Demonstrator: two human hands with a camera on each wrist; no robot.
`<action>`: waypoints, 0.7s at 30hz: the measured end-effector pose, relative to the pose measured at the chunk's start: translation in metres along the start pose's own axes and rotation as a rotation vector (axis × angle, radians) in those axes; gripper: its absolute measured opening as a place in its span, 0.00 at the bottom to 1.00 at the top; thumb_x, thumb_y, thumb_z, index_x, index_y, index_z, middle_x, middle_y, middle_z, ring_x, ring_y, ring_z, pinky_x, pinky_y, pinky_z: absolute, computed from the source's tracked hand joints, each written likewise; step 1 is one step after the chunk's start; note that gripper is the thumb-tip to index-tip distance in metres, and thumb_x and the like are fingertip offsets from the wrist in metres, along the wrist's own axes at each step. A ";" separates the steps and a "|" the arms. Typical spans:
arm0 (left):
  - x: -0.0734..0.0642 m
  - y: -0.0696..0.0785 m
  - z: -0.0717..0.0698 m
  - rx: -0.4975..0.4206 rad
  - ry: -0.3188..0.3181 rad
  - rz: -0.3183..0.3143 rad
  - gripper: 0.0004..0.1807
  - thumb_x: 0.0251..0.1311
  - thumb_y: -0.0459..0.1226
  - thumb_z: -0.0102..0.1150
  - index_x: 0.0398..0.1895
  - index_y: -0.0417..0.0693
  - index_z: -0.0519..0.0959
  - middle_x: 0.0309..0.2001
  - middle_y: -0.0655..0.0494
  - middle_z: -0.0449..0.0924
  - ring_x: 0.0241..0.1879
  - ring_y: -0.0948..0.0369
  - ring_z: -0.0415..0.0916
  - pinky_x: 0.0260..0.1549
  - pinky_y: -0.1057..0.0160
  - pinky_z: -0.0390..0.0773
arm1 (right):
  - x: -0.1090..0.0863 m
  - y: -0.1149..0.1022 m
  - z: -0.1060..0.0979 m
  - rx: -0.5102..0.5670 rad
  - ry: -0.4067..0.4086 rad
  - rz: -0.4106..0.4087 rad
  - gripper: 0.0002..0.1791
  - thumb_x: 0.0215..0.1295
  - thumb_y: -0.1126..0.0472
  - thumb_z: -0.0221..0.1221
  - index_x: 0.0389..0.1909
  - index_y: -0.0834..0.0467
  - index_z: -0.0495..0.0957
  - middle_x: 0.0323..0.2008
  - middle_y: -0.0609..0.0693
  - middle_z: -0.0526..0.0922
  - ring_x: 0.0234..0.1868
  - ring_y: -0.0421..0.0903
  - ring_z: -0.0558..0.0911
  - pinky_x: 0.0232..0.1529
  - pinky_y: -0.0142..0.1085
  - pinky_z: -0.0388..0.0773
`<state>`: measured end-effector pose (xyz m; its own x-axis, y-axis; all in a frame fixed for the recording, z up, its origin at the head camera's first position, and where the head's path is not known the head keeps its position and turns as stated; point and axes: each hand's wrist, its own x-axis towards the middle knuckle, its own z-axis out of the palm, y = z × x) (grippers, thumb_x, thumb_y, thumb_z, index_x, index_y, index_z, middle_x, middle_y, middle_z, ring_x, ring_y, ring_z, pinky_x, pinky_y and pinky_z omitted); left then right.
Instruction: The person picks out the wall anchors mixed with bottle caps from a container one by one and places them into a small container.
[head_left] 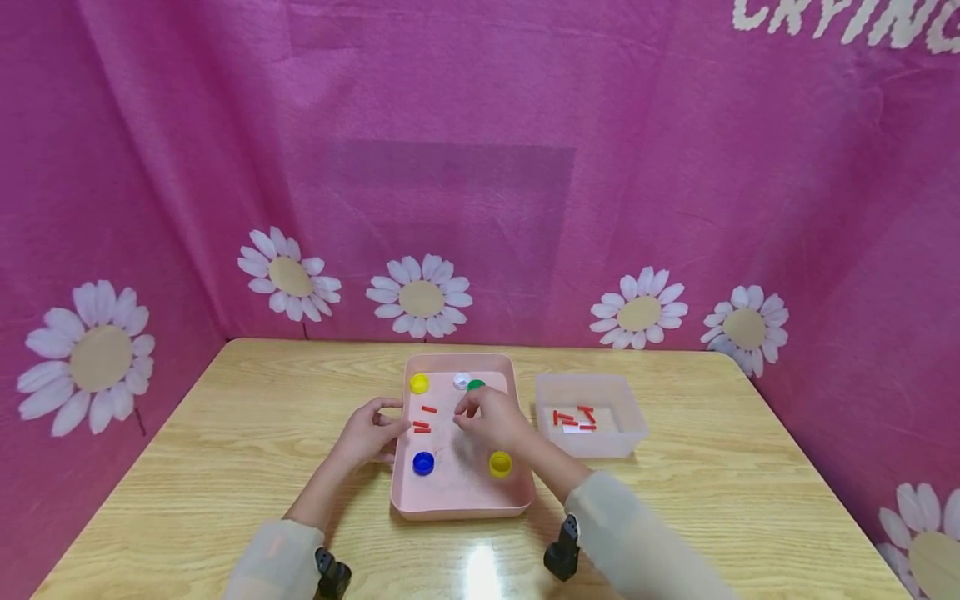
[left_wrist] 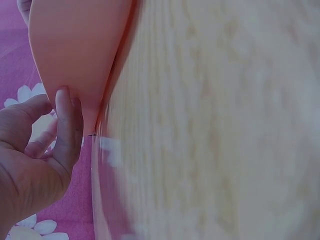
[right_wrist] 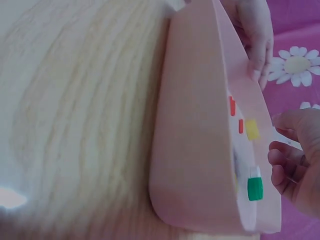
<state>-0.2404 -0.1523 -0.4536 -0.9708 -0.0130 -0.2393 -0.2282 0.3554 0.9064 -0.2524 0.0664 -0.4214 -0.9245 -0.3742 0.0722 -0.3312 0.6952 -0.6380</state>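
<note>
A shallow pink tray [head_left: 450, 504] sits on the table in the head view. My left hand [head_left: 369, 432] grips its left wall; in the left wrist view that hand's [left_wrist: 47, 145] fingers press the outside of the wall. Over the tray's middle hovers my right hand [head_left: 491, 418], its fingers loosely bent. The right wrist view shows a gap between this hand's [right_wrist: 300, 160] fingertips, and no held thing is discernible. Inside the tray lie three red sticks [head_left: 429, 409], a blue cap [head_left: 423, 463], two yellow caps [head_left: 500, 464], a white cap [head_left: 461, 381] and a partly hidden green cap [head_left: 476, 385].
Right of the tray stands a translucent plastic box [head_left: 630, 429] with several red sticks [head_left: 567, 417] and a white patch on its bottom. The wooden table [head_left: 720, 500] ends at a pink flowered cloth [head_left: 510, 208] behind and at both sides.
</note>
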 end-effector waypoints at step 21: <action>-0.002 -0.001 0.001 -0.018 -0.006 0.042 0.24 0.60 0.35 0.59 0.59 0.44 0.68 0.38 0.44 0.75 0.26 0.59 0.78 0.21 0.60 0.84 | 0.008 -0.010 0.051 -0.041 0.004 0.052 0.05 0.59 0.57 0.61 0.33 0.54 0.81 0.29 0.48 0.72 0.29 0.40 0.70 0.29 0.28 0.69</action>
<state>-0.2384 -0.1520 -0.4540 -0.9792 0.0071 -0.2030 -0.1887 0.3388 0.9217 -0.2471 0.0252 -0.4541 -0.9415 -0.3342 0.0432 -0.2901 0.7383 -0.6089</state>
